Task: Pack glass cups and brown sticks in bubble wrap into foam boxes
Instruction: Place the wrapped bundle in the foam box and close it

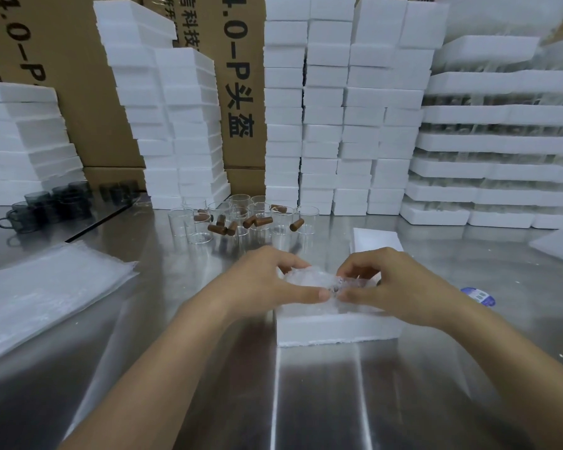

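Observation:
A bundle of bubble wrap (301, 277) sits over an open white foam box (335, 329) at the table's middle. My left hand (264, 280) grips the bundle's left side, thumb and fingers curled round it. My right hand (390, 287) pinches its right side; what is inside is hidden by the wrap and fingers. Behind them stand several clear glass cups (241, 219) with several brown sticks (217, 228) lying among them. A foam lid (376, 240) lies just behind the box.
A stack of bubble wrap sheets (46, 287) lies at the left. Dark glass mugs (46, 206) stand at the far left. Tall stacks of foam boxes (338, 125) and cardboard cartons (88, 92) line the back. A blue-white item (478, 295) lies at the right.

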A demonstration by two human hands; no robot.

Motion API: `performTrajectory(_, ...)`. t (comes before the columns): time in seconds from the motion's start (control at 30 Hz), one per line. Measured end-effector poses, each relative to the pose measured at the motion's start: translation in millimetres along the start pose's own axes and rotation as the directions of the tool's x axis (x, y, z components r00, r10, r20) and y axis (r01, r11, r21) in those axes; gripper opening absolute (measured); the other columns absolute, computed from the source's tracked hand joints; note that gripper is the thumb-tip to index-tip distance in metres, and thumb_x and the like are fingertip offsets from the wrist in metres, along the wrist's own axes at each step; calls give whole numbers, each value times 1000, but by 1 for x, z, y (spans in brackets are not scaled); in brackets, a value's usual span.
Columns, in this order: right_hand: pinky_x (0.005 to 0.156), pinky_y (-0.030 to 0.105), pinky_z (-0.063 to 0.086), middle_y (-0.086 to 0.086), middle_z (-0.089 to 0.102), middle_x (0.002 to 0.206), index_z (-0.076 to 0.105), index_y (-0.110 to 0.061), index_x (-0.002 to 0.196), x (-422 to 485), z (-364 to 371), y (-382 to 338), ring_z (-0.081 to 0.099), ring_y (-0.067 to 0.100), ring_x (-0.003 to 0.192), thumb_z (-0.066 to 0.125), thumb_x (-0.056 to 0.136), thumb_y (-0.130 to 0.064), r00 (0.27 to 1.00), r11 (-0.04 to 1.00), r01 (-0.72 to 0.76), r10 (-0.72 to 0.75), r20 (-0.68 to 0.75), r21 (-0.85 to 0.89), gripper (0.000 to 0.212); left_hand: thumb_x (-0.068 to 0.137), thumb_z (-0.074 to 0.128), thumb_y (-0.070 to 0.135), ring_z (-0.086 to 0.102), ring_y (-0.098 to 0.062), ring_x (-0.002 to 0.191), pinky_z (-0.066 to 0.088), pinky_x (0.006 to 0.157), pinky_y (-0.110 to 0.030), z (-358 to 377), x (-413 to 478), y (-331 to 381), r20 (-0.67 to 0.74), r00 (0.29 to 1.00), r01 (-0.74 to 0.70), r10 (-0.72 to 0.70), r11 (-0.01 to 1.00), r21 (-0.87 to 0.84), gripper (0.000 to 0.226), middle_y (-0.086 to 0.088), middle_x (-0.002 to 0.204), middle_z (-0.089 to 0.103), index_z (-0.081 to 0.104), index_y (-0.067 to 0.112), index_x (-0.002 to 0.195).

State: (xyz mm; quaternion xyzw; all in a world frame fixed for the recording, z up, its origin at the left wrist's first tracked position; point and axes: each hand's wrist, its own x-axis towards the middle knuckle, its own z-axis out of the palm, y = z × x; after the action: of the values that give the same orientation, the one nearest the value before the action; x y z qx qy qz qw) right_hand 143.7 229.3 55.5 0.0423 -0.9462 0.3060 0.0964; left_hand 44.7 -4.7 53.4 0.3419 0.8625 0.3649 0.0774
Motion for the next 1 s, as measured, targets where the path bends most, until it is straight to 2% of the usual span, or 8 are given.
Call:
performTrajectory(0.13,71,30,54,-4,73,87,78,-30,90,1,6,1,65,15,82,80,90,-31,1000,998,11,-10,-14,58,3,74,74,86,60,4,74,39,65,-21,-6,-1,3,30,999,-33,29,993,117,57,28,76,64,78,53,121)
performTrajectory(0.33,73,28,55,-11,75,93,78,-35,93,1,1,4,68,9,91,79,90,-45,1000,999,24,-25,16,45,11,77,65,91,65,0,78,43,61,-22,-3,-7,6,-7,998,-59,63,972,227,65,15,103,68,74,52,127)
performTrajectory(0.4,74,23,52,-15,76,96,78,-36,95,1,-5,6,69,6,96,75,91,-53,1000,997,13,-14,2,75,18,80,68,87,69,-3,94,56,82,-26,-2,-6,5,37,998,-58,52,984,170,61,14,106,74,74,49,128)
performTrajectory(0.5,75,20,49,-17,76,96,78,-35,92,3,-12,20,67,4,93,71,97,-38,988,996,-17,30,-152,83,9,79,67,88,66,-4,118,54,108,-38,-2,-5,3,52,998,-27,19,985,173,71,22,132,72,69,48,137)
performTrajectory(0.6,82,20,49,-16,71,101,74,-35,94,6,-13,42,63,3,92,65,100,-25,972,981,-133,102,-211,-139,15,75,69,89,63,-5,127,50,111,-34,-3,-5,2,43,999,-7,-1,984,176,81,23,145,64,62,49,145)
performTrajectory(0.7,90,35,51,-12,62,107,72,-34,106,6,-13,58,59,11,99,62,101,-34,958,920,-253,195,-208,-300,11,67,76,87,56,-4,132,43,107,-28,-5,-5,-1,73,997,6,-18,987,160,88,24,150,57,56,56,147)
performTrajectory(0.83,75,34,52,-14,67,92,76,-33,96,4,-17,65,64,11,87,70,95,-43,963,922,-240,185,-197,-303,12,72,84,77,59,-3,129,45,108,-28,-7,-4,-2,76,997,3,-12,993,120,80,27,144,61,60,53,144)
performTrajectory(1.0,84,42,51,-9,69,104,70,-30,109,2,-20,55,60,21,102,62,101,-36,932,933,-203,92,-350,-296,13,74,83,76,57,-4,129,42,104,-27,-6,-1,-4,85,996,0,-10,994,110,80,26,145,59,59,53,146)
